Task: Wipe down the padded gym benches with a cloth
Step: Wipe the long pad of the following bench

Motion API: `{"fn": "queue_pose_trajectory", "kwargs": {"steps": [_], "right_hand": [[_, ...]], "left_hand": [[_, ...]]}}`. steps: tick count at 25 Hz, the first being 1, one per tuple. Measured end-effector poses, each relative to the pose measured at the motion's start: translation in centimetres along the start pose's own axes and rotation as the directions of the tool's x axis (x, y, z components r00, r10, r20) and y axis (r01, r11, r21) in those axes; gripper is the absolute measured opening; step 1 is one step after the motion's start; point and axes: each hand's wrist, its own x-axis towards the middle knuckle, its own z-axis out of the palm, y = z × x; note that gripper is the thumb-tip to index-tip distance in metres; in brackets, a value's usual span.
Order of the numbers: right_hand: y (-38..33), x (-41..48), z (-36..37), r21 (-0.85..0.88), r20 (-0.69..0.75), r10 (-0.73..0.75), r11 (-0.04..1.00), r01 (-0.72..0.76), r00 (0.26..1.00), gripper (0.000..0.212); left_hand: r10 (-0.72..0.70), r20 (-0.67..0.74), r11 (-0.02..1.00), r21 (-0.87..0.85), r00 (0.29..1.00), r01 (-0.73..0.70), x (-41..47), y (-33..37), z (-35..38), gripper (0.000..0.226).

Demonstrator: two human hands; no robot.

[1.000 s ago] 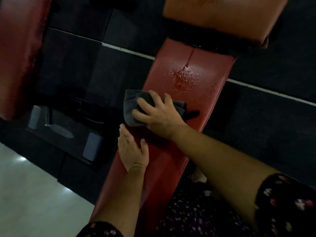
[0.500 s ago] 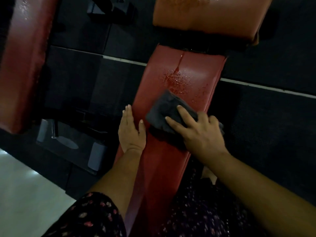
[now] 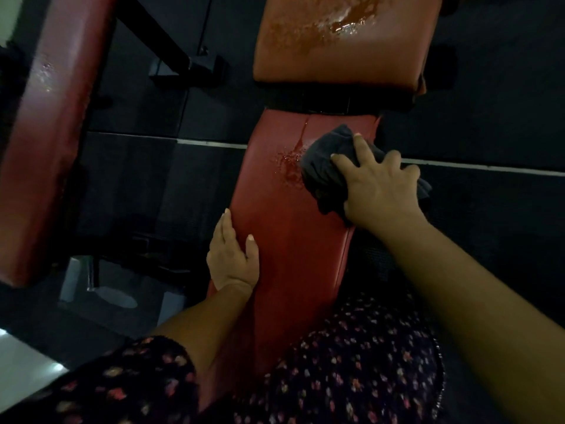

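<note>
Dark rubber floor mats point(image 3: 131, 185), crossed by a thin white line point(image 3: 211, 144), lie under everything in the dim head view.

At the centre of the action, the right hand point(image 3: 379, 191) has its spread, bent fingers clutched over a bunched dark grey cloth point(image 3: 324, 160) and bears it down on the far right part of the long red padded bench point(image 3: 290, 240). The cloth spills out past the thumb side and under the palm, and part of it hangs beyond the pad's right edge. Just left of the cloth, touching its edge, a patch of water droplets point(image 3: 286, 163) glistens on the vinyl, with a thin wet streak leading toward the pad's far end.

Nearer the person, the left hand point(image 3: 232, 258) rests flat on the same pad's left edge and holds nothing. Its fingers lie straight along the side and its thumb lies on the top face.

Beyond the long pad, across a dark gap, sits a squarish orange-red padded seat point(image 3: 336, 65) with shiny wet smears near its far end. Well to the left, a second dark red padded bench point(image 3: 46, 148) runs along the edge of the view, with a black metal frame point(image 3: 171, 47) between it and the seat. A dark floral sleeve point(image 3: 137, 377) covers the left upper arm, and matching floral fabric point(image 3: 351, 362) fills the bottom of the view.
</note>
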Motion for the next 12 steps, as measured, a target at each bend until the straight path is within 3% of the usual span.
{"fn": "queue_pose_trajectory", "kwargs": {"steps": [2,4,7,12], "right_hand": [[-0.1,0.3,0.3,0.144,0.055,-0.004,0.990,-0.004,0.998,0.082],[0.2,0.5,0.8,0.174,0.052,-0.026,0.985,0.016,0.998,0.094],[0.6,0.1,1.3,0.079,-0.010,-0.062,0.995,0.063,0.998,0.090],[-1.6,-1.0,2.3,-0.143,-0.032,-0.402,0.908,0.394,0.915,0.081]], "left_hand": [[0.016,0.012,1.000,0.004,1.000,-0.016,0.1,0.0,0.0,0.078],[0.025,0.027,1.000,-0.002,0.999,-0.025,-0.1,-0.1,-0.2,0.079],[0.009,0.057,1.000,-0.011,0.998,-0.008,0.0,-0.4,0.1,0.080],[0.030,0.060,0.999,-0.041,0.998,-0.027,-0.3,-0.8,0.4,0.078]]}}
